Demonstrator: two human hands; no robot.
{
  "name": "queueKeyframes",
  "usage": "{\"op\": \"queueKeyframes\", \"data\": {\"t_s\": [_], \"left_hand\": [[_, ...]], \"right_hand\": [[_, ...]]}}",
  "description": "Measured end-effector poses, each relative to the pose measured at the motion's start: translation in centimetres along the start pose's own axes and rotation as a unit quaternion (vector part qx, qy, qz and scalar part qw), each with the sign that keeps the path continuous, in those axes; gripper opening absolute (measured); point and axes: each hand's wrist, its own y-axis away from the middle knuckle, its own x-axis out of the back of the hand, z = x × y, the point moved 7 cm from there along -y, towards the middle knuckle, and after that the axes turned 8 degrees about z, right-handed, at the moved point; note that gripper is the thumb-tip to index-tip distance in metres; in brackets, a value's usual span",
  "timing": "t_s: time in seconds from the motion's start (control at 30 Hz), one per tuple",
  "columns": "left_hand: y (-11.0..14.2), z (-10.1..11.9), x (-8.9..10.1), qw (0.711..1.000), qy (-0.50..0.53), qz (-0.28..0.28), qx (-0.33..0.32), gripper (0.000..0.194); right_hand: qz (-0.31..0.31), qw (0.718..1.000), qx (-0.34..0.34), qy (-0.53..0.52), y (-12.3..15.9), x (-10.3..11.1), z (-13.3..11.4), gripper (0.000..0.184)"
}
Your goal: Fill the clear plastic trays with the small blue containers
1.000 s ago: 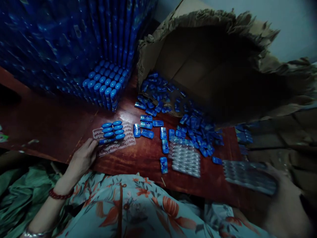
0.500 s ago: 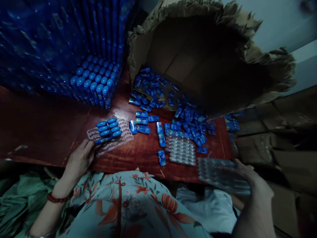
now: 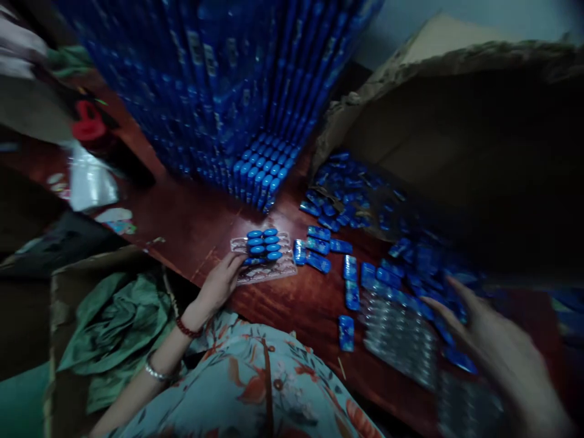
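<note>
My left hand (image 3: pixel 221 283) has its fingers closed on the left end of a small blue pack (image 3: pixel 255 261), the lowest of a small pile. More blue packs (image 3: pixel 258 241) stand on edge there in two short columns. Under them lies a clear plastic tray with moulded hollows (image 3: pixel 288 267). My right hand (image 3: pixel 497 344), blurred, has thumb and fingers apart and holds nothing. It hovers by the loose blue packs (image 3: pixel 424 267) and a stack of clear moulded trays (image 3: pixel 401 337). Several single packs (image 3: pixel 318 245) lie between the hands.
A tall stack of blue packs (image 3: pixel 219 97) stands at the back. Beside it a torn-edged cardboard box (image 3: pixel 456 140) lies open towards me, packs spilling out. At left are a dark bottle with a red lid (image 3: pixel 91 125) and a box with green cloth (image 3: pixel 118 328). Another clear tray (image 3: pixel 469 404) sits lower right.
My view has swung left, so the table appears shifted right. My right hand has left the clear tray at the table's edge and moved over to the loose packs. The left hand keeps its place.
</note>
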Motion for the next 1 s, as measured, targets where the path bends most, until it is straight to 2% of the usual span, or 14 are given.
{"op": "queueKeyframes", "data": {"t_s": [0.07,0.13,0.2,0.27,0.33,0.4,0.47,0.6,0.7,0.83,1.0], "left_hand": [[0.0,0.2,0.4,1.000,-0.003,0.005,0.005,0.031],[0.0,0.7,0.8,1.000,-0.004,0.011,0.002,0.030],[0.1,1.3,1.0,1.000,-0.010,0.015,-0.010,0.031],[0.0,1.9,1.0,0.999,-0.024,0.014,-0.025,0.033],[-0.1,2.2,0.8,0.998,-0.043,0.006,-0.036,0.038],[-0.4,2.2,0.7,0.997,-0.060,-0.008,-0.041,0.044],[-0.9,1.9,0.6,0.997,-0.068,-0.022,-0.036,0.049],[-1.7,1.2,1.1,0.997,-0.059,-0.046,-0.017,0.045],[-1.8,1.1,1.3,0.996,-0.061,-0.059,-0.016,0.041],[-1.9,2.1,1.2,0.989,-0.105,-0.089,-0.046,0.034],[-2.1,3.7,0.3,0.971,-0.172,-0.130,-0.102,0.027]], "right_hand": [[-0.043,0.989,0.094,-0.102,-0.2,-2.8,-7.1,0.060],[-0.052,0.950,0.187,-0.246,0.8,-4.6,-14.4,0.046],[-0.068,0.900,0.269,-0.336,2.9,-5.9,-20.7,0.035],[-0.071,0.875,0.330,-0.348,5.3,-7.1,-25.3,0.033],[-0.072,0.874,0.369,-0.308,7.3,-8.4,-28.2,0.042],[-0.078,0.877,0.385,-0.277,8.6,-9.5,-29.5,0.052],[-0.086,0.874,0.383,-0.287,9.1,-10.1,-29.5,0.054],[-0.093,0.844,0.346,-0.398,8.4,-10.3,-28.0,0.053],[-0.062,0.831,0.318,-0.453,7.5,-9.9,-27.3,0.046],[-0.028,0.821,0.353,-0.448,7.4,-9.6,-28.5,0.032],[-0.022,0.815,0.367,-0.449,6.9,-9.9,-29.4,0.032]]}}
